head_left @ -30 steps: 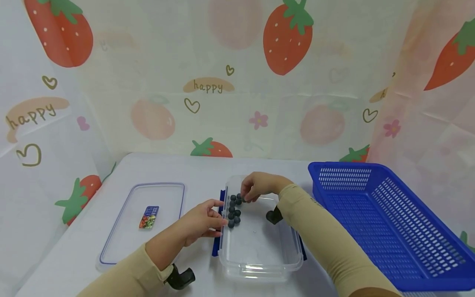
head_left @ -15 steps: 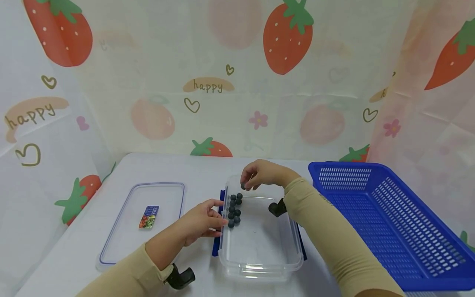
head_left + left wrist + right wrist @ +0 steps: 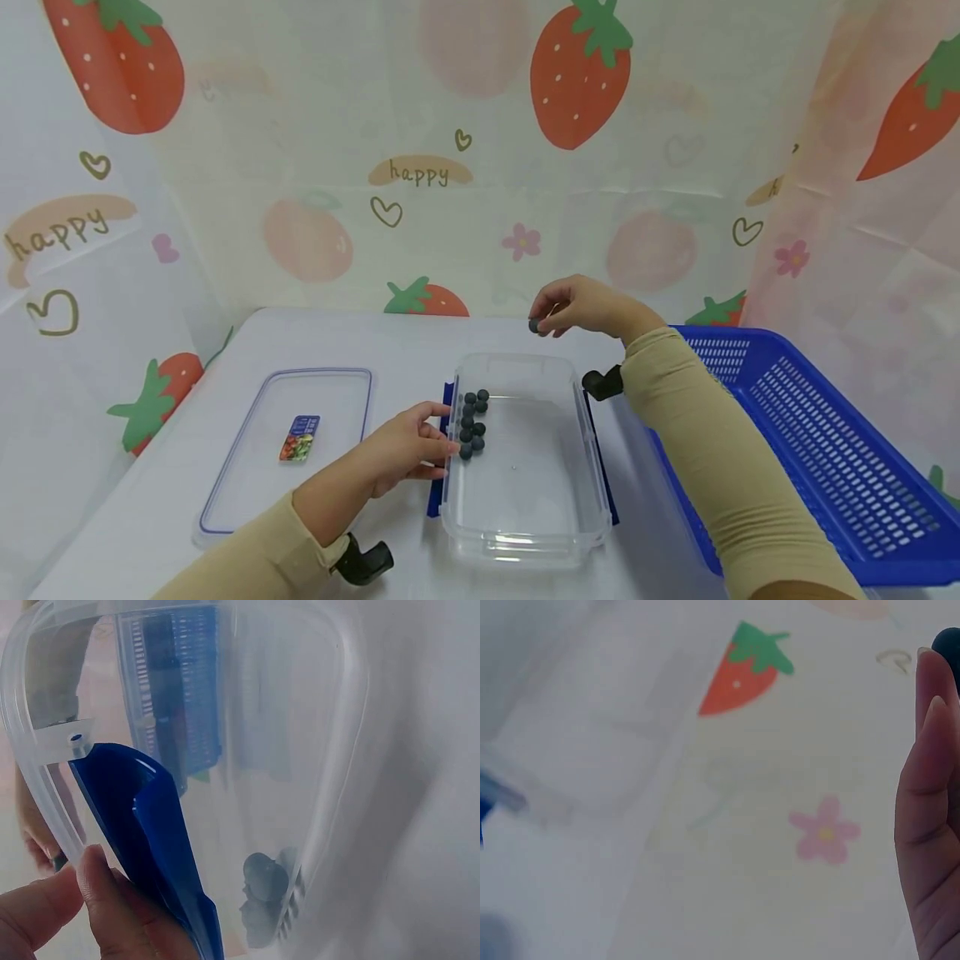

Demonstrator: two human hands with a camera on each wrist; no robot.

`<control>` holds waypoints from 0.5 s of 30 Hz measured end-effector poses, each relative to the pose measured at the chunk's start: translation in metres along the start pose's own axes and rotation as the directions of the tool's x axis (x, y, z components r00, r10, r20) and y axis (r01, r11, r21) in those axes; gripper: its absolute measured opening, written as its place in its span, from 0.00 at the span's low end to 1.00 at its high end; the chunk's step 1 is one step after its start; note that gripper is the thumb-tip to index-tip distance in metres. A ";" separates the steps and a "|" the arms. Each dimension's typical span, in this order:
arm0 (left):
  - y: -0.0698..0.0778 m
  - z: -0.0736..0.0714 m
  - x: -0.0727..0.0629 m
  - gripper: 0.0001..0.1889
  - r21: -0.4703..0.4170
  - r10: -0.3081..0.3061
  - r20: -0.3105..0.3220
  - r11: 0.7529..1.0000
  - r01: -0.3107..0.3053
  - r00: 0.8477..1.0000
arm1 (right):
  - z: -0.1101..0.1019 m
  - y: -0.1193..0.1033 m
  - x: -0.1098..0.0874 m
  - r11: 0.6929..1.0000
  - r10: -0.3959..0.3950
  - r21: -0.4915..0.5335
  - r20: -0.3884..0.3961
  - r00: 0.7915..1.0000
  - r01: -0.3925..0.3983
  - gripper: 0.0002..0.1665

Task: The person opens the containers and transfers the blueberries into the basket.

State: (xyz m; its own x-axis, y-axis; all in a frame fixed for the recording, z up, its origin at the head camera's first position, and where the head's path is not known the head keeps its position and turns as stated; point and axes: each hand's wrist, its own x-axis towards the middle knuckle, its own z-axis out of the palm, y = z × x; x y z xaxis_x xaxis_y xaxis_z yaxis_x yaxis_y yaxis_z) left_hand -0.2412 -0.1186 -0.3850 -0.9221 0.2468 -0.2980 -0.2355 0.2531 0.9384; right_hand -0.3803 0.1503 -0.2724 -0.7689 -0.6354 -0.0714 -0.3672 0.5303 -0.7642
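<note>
- So one dark ball (image 3: 535, 325) is clamped in the fingertip grip of the right hand (image 3: 585, 307), up in the air past the far end of the clear box (image 3: 525, 475), toward the worktop's (image 3: 345, 337) far edge. Tiny thing, so a pinch is probably all that's needed.
- The box is pinched lightly at its left rim by the left hand (image 3: 401, 446), beside a blue clip (image 3: 435, 500), likely so it can't skate about.
- Other balls (image 3: 467, 422) are bunched along the box's left wall, maybe for neat rows.
- The lid (image 3: 255, 479) is laid near the worktop's left edge, presumably out of the way; same guess for the blue basket (image 3: 810, 467) toward the right edge.
</note>
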 end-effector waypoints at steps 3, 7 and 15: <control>0.000 0.000 0.000 0.30 -0.001 -0.001 0.001 1.000 0.001 1.000 | -0.017 0.004 -0.013 1.000 0.007 -0.001 -0.048 0.999 -0.007 0.11; 0.001 0.001 -0.001 0.30 0.004 -0.004 -0.003 1.000 0.004 1.000 | -0.036 0.015 -0.030 0.999 0.029 -0.011 -0.128 0.991 -0.030 0.13; 0.003 0.002 -0.003 0.30 0.013 -0.013 -0.016 1.000 0.013 1.000 | -0.059 0.043 -0.063 0.996 0.088 0.021 -0.267 0.960 -0.086 0.14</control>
State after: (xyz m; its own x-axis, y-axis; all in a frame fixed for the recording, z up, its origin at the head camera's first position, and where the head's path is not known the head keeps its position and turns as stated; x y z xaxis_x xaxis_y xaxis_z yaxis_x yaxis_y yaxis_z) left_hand -0.2384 -0.1165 -0.3816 -0.9238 0.2286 -0.3071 -0.2434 0.2683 0.9321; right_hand -0.3785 0.2462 -0.2624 -0.9099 -0.4134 0.0351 -0.2890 0.5708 -0.7685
